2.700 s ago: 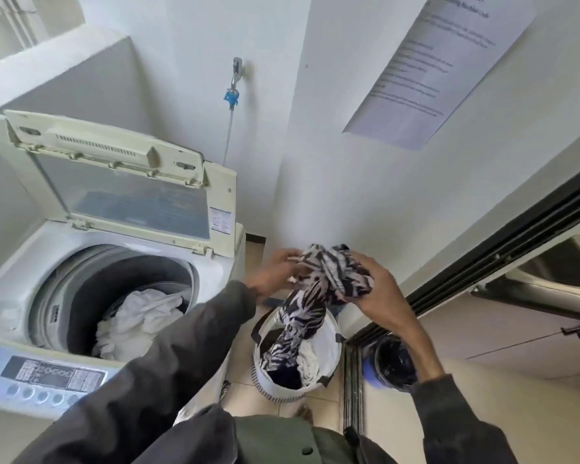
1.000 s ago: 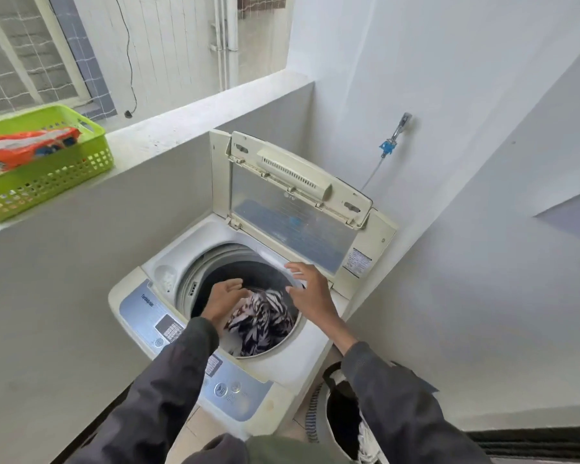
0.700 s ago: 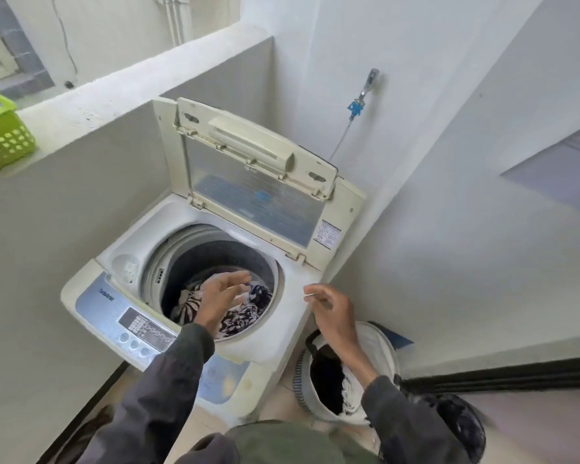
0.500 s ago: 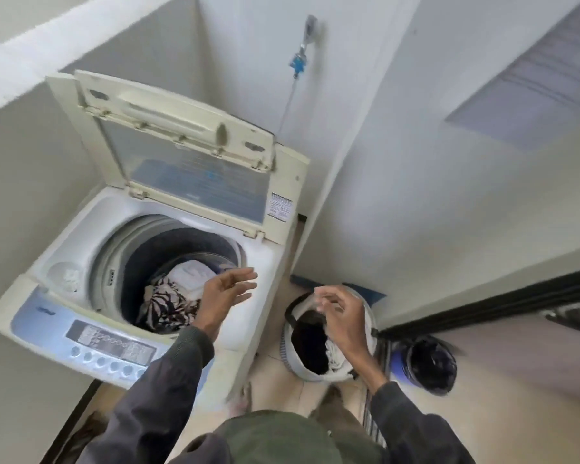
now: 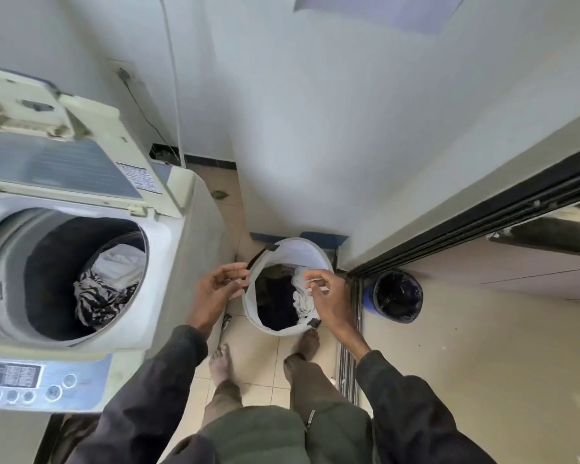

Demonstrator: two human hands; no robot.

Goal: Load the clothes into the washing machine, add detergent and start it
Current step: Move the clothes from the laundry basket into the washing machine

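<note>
The top-loading washing machine [image 5: 168,249] stands at the left with its lid [image 5: 57,162] raised. Inside its drum lie a black-and-white patterned garment [image 5: 98,301] and a white cloth [image 5: 119,262]. A white round laundry basket [image 5: 302,252] sits on the floor to the machine's right, holding dark clothes [image 5: 277,301] and a white garment [image 5: 300,296]. My left hand [image 5: 218,289] hovers at the basket's left rim, fingers loosely spread and holding nothing. My right hand [image 5: 329,296] hovers over the basket's right side, fingers relaxed and empty.
The control panel [image 5: 41,380] with buttons faces me at lower left. A blue bin with a black liner [image 5: 397,296] stands right of the basket beside a sliding door track [image 5: 349,346]. My bare feet [image 5: 220,361] stand on the tiled floor just below the basket.
Both hands dropped the patterned garment into the drum, then swung right from the machine to above the basket. The view turned right and down with them.
</note>
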